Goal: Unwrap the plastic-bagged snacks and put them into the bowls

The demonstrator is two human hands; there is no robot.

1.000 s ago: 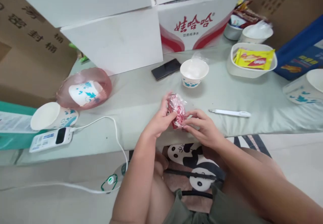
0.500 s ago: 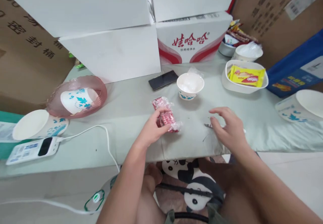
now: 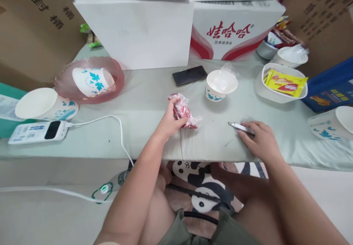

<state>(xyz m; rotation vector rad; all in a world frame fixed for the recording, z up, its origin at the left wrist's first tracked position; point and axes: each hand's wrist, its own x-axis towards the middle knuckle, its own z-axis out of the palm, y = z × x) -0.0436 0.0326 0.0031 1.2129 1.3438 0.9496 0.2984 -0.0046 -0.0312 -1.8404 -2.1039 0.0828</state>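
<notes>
My left hand [image 3: 169, 121] is closed around a red snack packet in clear plastic wrap [image 3: 182, 110], thumb on the near side and fingers on the far side. The packet rests on the cloth-covered table. Low over the table to the right, my right hand [image 3: 260, 140] grips a slim silver tool [image 3: 241, 128] between thumb and fingers. Its narrow end points left and its rear is hidden under the hand, so its exact kind is unclear. Behind the packet stands a paper bowl [image 3: 220, 87] with clear plastic in it.
A phone [image 3: 189, 75] lies by the white boxes [image 3: 135, 35]. To the left are a pink bowl [image 3: 117, 79] holding a paper cup, another paper cup [image 3: 44, 105] and a cabled power bank [image 3: 38, 131]. A white tub [image 3: 271, 92] with yellow snack packs sits right.
My right hand has come down onto the silver tool, closed on it, and more of the tool shows. My left hand stays on the red packet. The camera view has shifted.
</notes>
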